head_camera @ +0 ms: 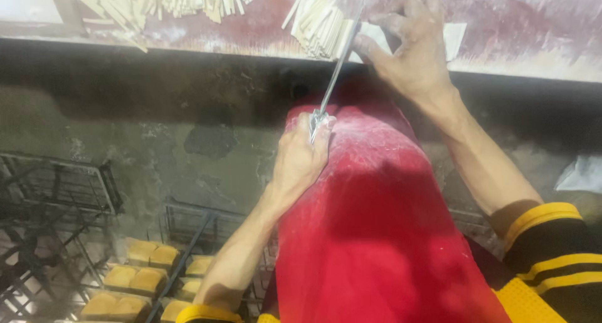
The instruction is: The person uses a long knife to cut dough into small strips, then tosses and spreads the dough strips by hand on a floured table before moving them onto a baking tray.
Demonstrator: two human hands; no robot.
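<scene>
My left hand (pixel 300 160) grips the handle end of a long thin metal blade (pixel 335 72) that slants up to the table edge. Up at that edge, my right hand (pixel 414 47) rests on a flat white sheet of dough (pixel 454 38), fingers spread, next to a pile of cut pale dough strips (pixel 320 25). The blade's far end lies between the strips and my right hand. A red apron (pixel 376 223), dusted with flour, covers my front below both hands.
The worn reddish table top (pixel 520 22) runs along the top of the view. More pale strips (pixel 169 0) lie at its left. Below left, metal racks (pixel 56 191) stand over trays of yellow-brown loaves (pixel 135 279). A grey stained wall lies under the table.
</scene>
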